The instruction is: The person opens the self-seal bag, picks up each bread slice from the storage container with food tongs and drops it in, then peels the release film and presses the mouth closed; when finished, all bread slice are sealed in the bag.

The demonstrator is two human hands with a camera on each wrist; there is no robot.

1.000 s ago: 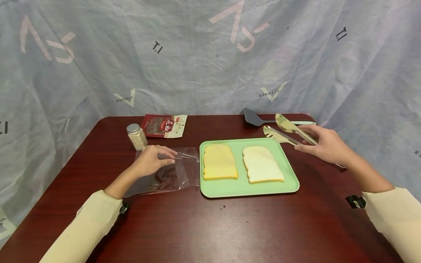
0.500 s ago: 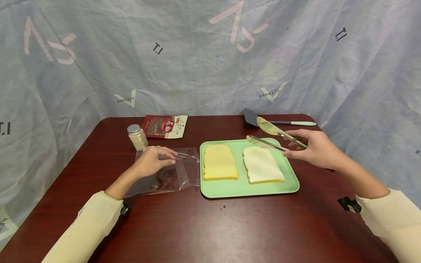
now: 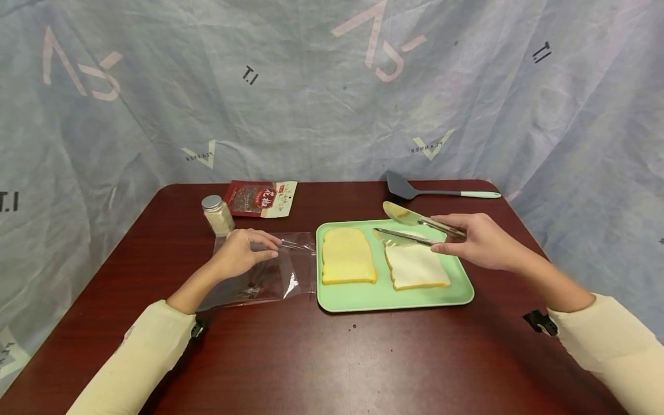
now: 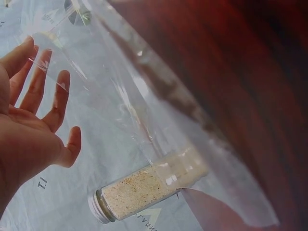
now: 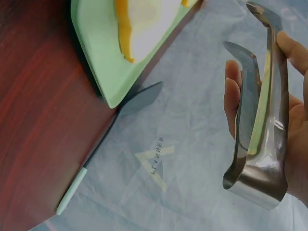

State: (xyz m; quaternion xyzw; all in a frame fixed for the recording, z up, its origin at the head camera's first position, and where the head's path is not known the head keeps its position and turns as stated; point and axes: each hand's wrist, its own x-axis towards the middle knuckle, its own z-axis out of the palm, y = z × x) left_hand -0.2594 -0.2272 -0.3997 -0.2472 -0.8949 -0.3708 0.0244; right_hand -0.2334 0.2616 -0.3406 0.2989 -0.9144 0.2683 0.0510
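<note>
My left hand (image 3: 244,252) pinches the edge of a clear plastic bag (image 3: 290,276) between thumb and fingers, its film lifted off the table. In the left wrist view the film passes in front of the fingers. My right hand (image 3: 479,242) grips metal food tongs (image 3: 412,217), their two arms spread apart. The tongs' tips are over the upper part of a white bread slice (image 3: 419,270), with nothing between them. A yellowish bread slice (image 3: 346,256) lies beside it on a light green tray (image 3: 373,300). The right wrist view shows the fingers around the tongs (image 5: 262,159).
A glass jar of pale grains (image 3: 219,218) with a metal lid stands behind my left hand. A red seasoning packet (image 3: 254,199) lies at the back left. Behind the tray is a grey spatula (image 3: 402,186) with a mint handle. A grey curtain hangs behind the table (image 3: 332,357).
My right hand has carried the tongs leftward and forward-down, from right of the tray to over the white slice. The left hand and the bag have stayed nearly still.
</note>
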